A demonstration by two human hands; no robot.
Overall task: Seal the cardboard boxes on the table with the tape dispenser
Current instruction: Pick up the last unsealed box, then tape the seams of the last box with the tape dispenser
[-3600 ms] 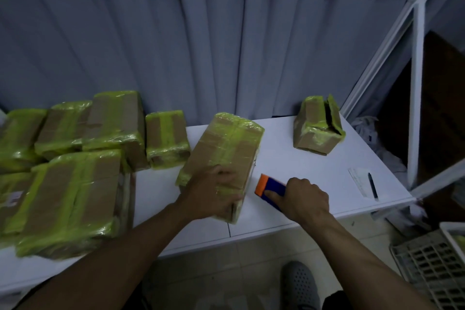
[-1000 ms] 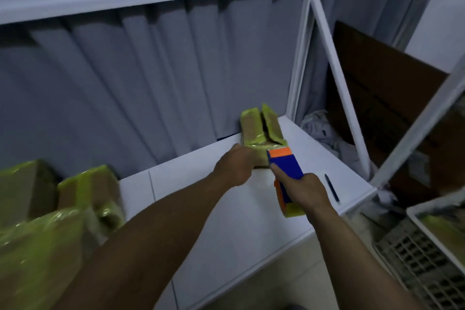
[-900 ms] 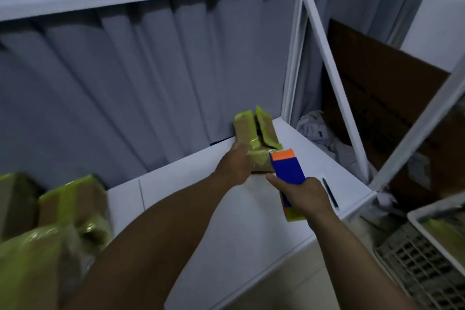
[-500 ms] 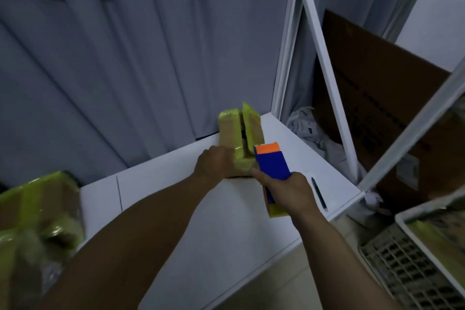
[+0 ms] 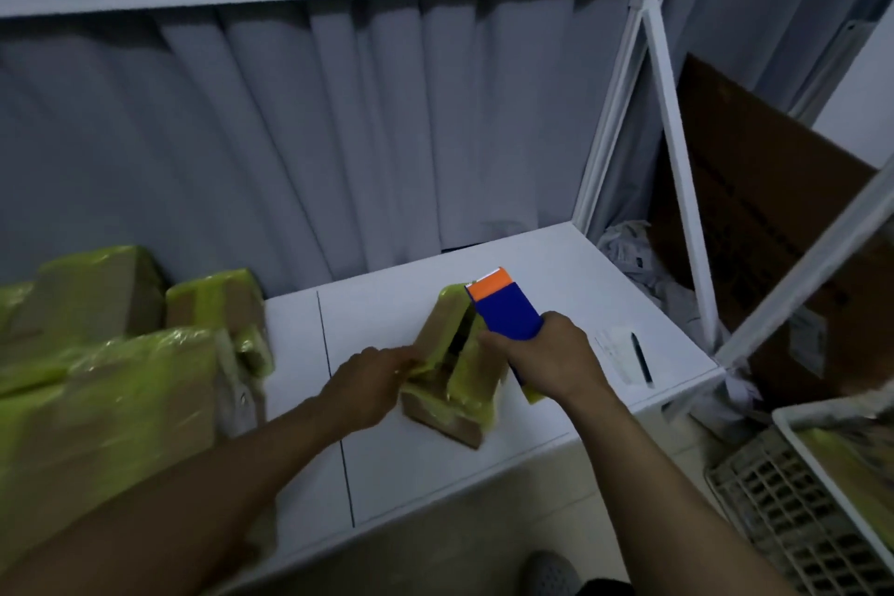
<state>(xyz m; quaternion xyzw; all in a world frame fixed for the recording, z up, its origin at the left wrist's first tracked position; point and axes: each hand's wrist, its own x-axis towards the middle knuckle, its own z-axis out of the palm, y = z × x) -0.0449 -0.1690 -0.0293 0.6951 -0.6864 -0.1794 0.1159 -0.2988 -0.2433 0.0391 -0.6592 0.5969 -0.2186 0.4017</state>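
With our left hand [image 5: 372,385] fingers clamped on the small yellow-taped brown cardboard box [image 5: 452,382] and our right hand [image 5: 549,361] fingers clamped on the blue-and-orange tape dispenser [image 5: 505,312], we judge it light, slick where taped, best held by its stiff corners

Both bare forearms extend forward from the lower edge of the view and converge at centre. Left hand [image 5: 371,390]: fingers curled closed, knuckles up. Right hand [image 5: 551,363]: clenched in a fist-like grip, wrist slightly raised.
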